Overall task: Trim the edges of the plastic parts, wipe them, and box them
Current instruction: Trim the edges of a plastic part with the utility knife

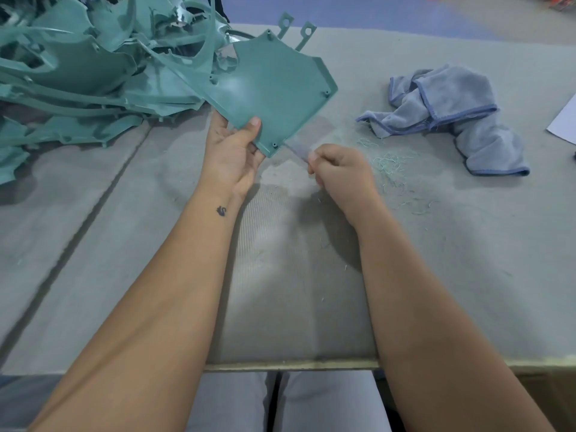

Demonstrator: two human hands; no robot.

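Head view: teal plastic part (274, 88) gripped at its lower corner by left hand (232, 151), raised over grey worktop (124, 244). Right hand (339, 173) clenched around blurred blade (296, 150) at part's lower edge. Cloth (452, 116) right of part, untrimmed pile (93, 63) left. Risk: blade slipping toward left fingers.

teal plastic part (274, 88) | flat, tilted, held above table | pile of parts (93, 63) at far left

Two hands, left (232, 151) and right (341, 174), one held plastic part (274, 88), one uncounted heap of parts (93, 67), one cloth (448, 116) and one paper sheet (565, 120) are counted.
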